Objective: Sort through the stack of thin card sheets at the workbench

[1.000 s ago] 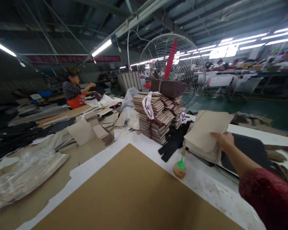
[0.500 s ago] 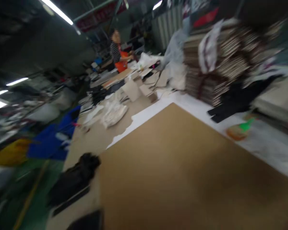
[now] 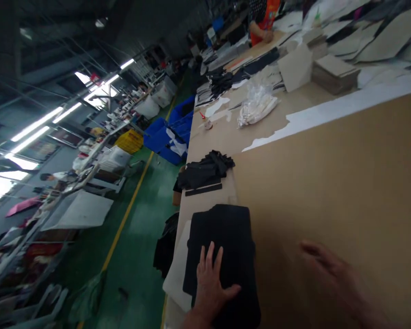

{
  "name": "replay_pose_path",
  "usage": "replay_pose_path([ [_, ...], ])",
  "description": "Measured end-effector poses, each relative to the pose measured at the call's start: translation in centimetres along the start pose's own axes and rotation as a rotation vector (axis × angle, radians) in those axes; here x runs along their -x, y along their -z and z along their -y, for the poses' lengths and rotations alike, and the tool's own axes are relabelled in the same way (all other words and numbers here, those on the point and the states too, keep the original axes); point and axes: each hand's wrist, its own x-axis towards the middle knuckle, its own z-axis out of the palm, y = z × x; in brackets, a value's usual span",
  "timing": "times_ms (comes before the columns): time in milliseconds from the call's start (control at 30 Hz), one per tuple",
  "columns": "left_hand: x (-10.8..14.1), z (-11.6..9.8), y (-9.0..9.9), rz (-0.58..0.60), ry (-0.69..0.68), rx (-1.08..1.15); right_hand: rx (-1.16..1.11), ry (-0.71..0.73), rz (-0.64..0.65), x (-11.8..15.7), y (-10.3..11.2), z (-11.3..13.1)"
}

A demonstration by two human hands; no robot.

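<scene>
Since the frame of one second ago, the right hand [image 3: 332, 269] has been moved off the stack of beige panels and is now held at 4 o'clock in the view, over brown board [image 3: 332, 183]; it is blurred, so its opening, and any contact with the board, cannot be told. Black cut panels [image 3: 226, 228] are located at 6 o'clock, beside the board's near-left edge. On them the left hand [image 3: 210, 283] is laid palm down, fingers spread wide, with nothing seen to be grasped. Beneath the panels, a pale sheet [image 3: 180, 269] is exposed at 9 o'clock, reaching the table edge; black strips [image 3: 205, 171] are placed at 12 o'clock from them. Misalignment of the layers could be caused by uneven palm pressure; a fall to the green floor [image 3: 144, 219] could be caused by a push toward 9 o'clock.
</scene>
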Motion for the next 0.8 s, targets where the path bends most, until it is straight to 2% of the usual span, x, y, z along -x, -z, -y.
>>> replay_pose_path([
  [67, 0.3, 0.4, 0.5, 0.025, -0.009, 0.083, 0.041, 0.067, 0.168, 1.6, -7.2, 2.1],
  [133, 0.4, 0.9, 0.8, 0.029, -0.031, 0.171, 0.113, 0.147, 0.186, 2.5, -13.2, 2.9],
  [200, 0.4, 1.5, 0.7, 0.034, -0.048, 0.254, 0.187, 0.144, 0.185, 2.8, -17.2, 2.3],
  [267, 0.5, 2.0, 0.4, 0.039, -0.070, 0.320, 0.263, 0.113, 0.157, 2.9, -19.3, 1.0],
  [367, 0.7, 2.9, -0.2, 0.022, -0.094, 0.392, 0.354, 0.108, 0.088, 2.9, -20.5, -0.4],
  [467, 0.9, 3.8, -0.4, -0.036, -0.064, 0.489, 0.398, 0.114, 0.062, 3.0, -20.7, -0.6],
  [533, 0.9, 4.4, -0.3, -0.047, -0.001, 0.577, 0.442, 0.153, 0.057, 3.0, -20.5, -0.2],
  [667, 0.8, 4.9, 0.6, 0.006, 0.149, 0.678, 0.631, 0.261, 0.016, 2.5, -19.8, 0.5],
  [800, 0.7, 4.8, 1.0, -0.018, 0.278, 0.702, 0.615, 0.258, 0.075, 2.7, -19.5, 1.1],
])
